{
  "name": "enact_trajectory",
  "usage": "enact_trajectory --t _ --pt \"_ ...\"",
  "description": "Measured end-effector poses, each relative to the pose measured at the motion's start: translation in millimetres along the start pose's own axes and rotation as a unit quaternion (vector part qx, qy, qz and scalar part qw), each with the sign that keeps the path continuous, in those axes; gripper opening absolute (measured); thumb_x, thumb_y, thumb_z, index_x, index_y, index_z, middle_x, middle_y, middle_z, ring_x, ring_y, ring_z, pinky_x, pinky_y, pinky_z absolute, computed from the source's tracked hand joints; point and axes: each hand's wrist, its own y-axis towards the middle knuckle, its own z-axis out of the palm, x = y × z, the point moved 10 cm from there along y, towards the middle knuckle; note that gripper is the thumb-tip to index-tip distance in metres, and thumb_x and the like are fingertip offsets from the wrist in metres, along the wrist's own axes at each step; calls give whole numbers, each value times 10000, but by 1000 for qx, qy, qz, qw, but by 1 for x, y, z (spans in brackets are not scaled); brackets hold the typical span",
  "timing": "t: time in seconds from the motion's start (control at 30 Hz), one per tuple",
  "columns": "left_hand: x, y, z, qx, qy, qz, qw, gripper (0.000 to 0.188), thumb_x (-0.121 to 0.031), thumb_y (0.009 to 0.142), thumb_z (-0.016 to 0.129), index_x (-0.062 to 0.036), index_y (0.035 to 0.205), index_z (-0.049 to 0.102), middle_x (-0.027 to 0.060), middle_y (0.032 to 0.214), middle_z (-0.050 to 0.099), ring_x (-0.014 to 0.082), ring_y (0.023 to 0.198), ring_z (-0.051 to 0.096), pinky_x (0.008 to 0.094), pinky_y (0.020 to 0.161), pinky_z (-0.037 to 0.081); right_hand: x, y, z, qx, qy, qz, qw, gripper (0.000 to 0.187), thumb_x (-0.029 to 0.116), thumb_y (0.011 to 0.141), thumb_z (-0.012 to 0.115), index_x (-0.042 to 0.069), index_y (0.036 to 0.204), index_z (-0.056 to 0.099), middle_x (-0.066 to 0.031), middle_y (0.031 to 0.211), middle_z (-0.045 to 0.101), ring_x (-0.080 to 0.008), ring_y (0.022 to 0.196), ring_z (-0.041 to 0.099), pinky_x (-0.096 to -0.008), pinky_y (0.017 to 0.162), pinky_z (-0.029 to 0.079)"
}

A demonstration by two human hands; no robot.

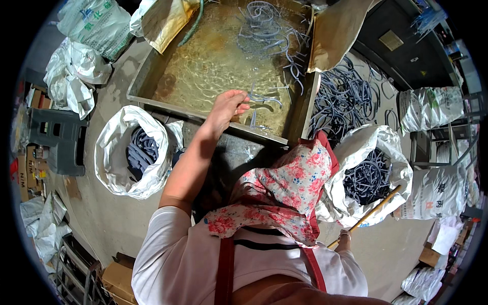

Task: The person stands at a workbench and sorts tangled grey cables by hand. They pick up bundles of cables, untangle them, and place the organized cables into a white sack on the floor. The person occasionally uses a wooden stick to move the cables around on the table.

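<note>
My left hand (229, 108) reaches over the near edge of a shallow metal water tank (175, 108). Its fingers are pinched together at a thin grey rubbery strip (267, 98), whose loose end trails to the right above the water. Another short grey piece (253, 120) lies by the tank's near wall. Low on the right, my right hand (344, 240) is wrapped round a wooden stick (377, 209), which slants up across a white woven sack (401, 165) full of dark grey strips (367, 175). A tangle of grey strips (262, 25) sits in the tank's far part.
Left of the tank stands an open white sack (109, 157) holding grey tubes (141, 152). Grey tubes (345, 96) are heaped right of the tank. A grey plastic stool (60, 134), filled bags (94, 28) and a dark cabinet (401, 43) stand around.
</note>
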Motion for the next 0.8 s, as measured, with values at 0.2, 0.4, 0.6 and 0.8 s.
enact_trajectory --t 0.2,0.4,0.6,0.8 --pt "-5 17 27 46 4 -3 999 217 -211 862 540 -22 969 541 35 845 590 93 709 549 202 629 435 -22 -51 -15 -72 91 110 987 459 397 838 475 -41 875 609 -198 793 624 -289 744 622 -384 636 481" --pt "6 8 8 21 -6 -13 1000 189 -175 876 519 -26 992 533 32 873 588 84 709 565 185 617 459 -31 -23 -140 -334 72 0 940 389 342 920 395 -27 892 514 -221 853 568 -352 722 544 -424 632 447" --pt "5 1 36 90 7 8 996 224 -195 879 521 -15 1013 527 44 914 587 89 736 558 204 658 444 96 -117 -273 -444 75 -214 867 354 281 932 384 -51 989 492 -247 902 543 -386 771 520 -415 686 432" --pt "-4 -18 31 98 8 14 995 253 -212 876 528 -7 1023 529 57 934 585 96 755 549 218 687 433 314 -214 -289 -244 9 -485 840 373 174 904 469 83 1263 430 -206 914 593 -290 769 582 -338 692 457"
